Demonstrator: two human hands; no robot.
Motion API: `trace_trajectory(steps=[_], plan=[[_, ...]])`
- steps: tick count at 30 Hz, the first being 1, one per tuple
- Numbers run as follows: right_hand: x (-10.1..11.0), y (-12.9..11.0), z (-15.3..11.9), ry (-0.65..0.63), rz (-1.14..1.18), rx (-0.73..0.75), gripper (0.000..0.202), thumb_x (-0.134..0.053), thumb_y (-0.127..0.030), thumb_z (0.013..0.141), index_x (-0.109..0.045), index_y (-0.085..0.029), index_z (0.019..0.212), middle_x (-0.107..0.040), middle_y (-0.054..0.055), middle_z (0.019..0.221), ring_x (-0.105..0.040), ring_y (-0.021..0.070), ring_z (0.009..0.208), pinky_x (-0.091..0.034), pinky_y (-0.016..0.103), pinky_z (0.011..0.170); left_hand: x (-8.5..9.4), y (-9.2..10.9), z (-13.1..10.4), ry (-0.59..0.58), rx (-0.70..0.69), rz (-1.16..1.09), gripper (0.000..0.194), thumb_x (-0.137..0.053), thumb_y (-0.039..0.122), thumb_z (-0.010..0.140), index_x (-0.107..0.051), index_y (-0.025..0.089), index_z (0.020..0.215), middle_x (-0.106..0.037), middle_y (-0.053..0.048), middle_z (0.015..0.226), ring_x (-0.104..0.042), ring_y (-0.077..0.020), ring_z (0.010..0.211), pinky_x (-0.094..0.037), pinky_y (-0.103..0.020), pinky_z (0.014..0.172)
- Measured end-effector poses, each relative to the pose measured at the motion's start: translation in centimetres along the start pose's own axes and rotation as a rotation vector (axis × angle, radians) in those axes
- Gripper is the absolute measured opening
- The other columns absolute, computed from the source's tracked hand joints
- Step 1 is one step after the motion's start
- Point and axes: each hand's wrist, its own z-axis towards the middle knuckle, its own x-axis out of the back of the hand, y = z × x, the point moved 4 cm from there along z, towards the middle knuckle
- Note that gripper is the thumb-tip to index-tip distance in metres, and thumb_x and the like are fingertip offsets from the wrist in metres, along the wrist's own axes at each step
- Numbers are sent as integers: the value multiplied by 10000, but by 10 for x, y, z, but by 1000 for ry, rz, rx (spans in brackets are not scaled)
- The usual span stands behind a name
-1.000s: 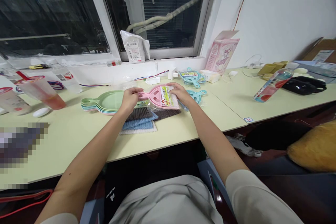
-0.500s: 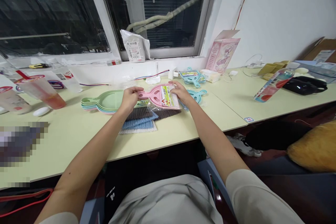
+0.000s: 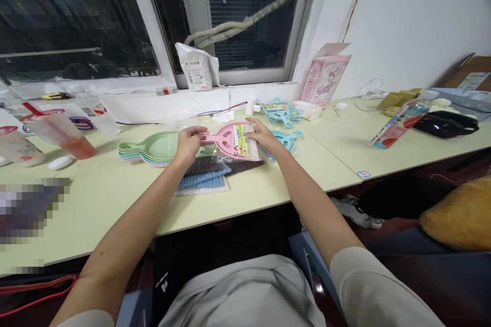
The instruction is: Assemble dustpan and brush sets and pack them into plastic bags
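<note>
Between my hands is a pink dustpan (image 3: 225, 139) in clear plastic wrap with a printed label card (image 3: 242, 138). My left hand (image 3: 189, 142) is closed round its handle end, and my right hand (image 3: 262, 134) grips the wide end near the card. Below it lie several brushes with dark, blue and white bristles (image 3: 205, 180); their upper parts are partly hidden. Left of my left hand is a stack of larger dustpans (image 3: 153, 148), green on top. Beyond my right hand are a light-blue wrapped dustpan (image 3: 289, 139) and another blue wrapped set (image 3: 282, 112).
Plastic cups with drink (image 3: 63, 135) stand at the left, by a white mouse-shaped object (image 3: 60, 163). A pink box (image 3: 326, 76) stands against the wall. To the right are a tilted bottle (image 3: 401, 123) and a black case (image 3: 441, 124). The table's front edge (image 3: 230, 216) runs before me.
Both hands have shifted the pink dustpan very slightly to the left. The grip looks the same, and the other things have not moved.
</note>
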Motion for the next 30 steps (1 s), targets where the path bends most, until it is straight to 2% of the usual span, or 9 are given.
trace_trajectory(steps=[4, 7, 9, 12, 15, 21, 25, 30], plan=[[-3, 1, -2, 18, -9, 38, 1005, -814, -309, 683, -330, -302, 1564, -702, 18, 1068, -692, 229, 910, -601, 383, 824, 3, -1, 1, 71, -19, -14, 265, -573, -1, 672, -711, 92, 879, -662, -91, 824, -687, -179, 711, -687, -498, 792], [-6, -3, -5, 67, -60, 109, 939, -834, -343, 707, -357, -329, 1516, -678, 15, 1033, -666, 219, 884, -593, 362, 795, 4, 0, 0, 107, -34, -28, 260, -562, -7, 686, -703, 98, 878, -669, -101, 864, -690, -176, 715, -687, -476, 790], [-8, -7, -7, 82, -117, 147, 722, -820, -370, 738, -474, -334, 1371, -645, -2, 969, -631, 195, 825, -573, 317, 726, 5, -1, 0, 121, -27, -46, 244, -570, -2, 700, -698, 106, 878, -673, -110, 890, -696, -182, 736, -687, -467, 788], [-11, -11, -9, 51, -250, 199, 284, -758, -407, 794, -599, -263, 981, -577, -14, 861, -549, 154, 727, -503, 250, 613, 5, -2, 0, 135, -27, -45, 240, -564, 13, 713, -698, 115, 884, -678, -113, 894, -700, -192, 759, -688, -448, 771], [-14, -11, -9, -2, -318, 178, 246, -727, -431, 800, -592, -225, 810, -558, -11, 825, -511, 138, 676, -460, 239, 544, 7, -2, 1, 153, -53, -20, 243, -557, 27, 713, -703, 120, 883, -675, -107, 873, -685, -188, 743, -687, -431, 746], [-18, -6, -10, -65, -273, 98, 285, -764, -431, 762, -621, -243, 921, -588, -32, 786, -533, 140, 628, -458, 251, 525, 11, -6, 3, 200, -75, -6, 219, -550, 54, 712, -699, 121, 857, -659, -97, 820, -668, -180, 713, -676, -406, 723], [-22, -4, -11, -122, -241, 78, 354, -784, -422, 752, -614, -254, 1013, -615, -32, 838, -570, 143, 652, -454, 239, 516, 14, -8, 3, 234, -78, 5, 234, -528, 69, 699, -702, 130, 842, -623, -70, 741, -660, -174, 683, -660, -359, 689], [-25, -4, -13, -169, -201, 36, 430, -796, -413, 756, -613, -271, 1119, -623, -29, 855, -602, 149, 669, -454, 226, 507, 16, -7, 4, 260, -74, 0, 261, -539, 76, 676, -707, 132, 868, -640, -90, 798, -686, -201, 710, -637, -341, 644]])
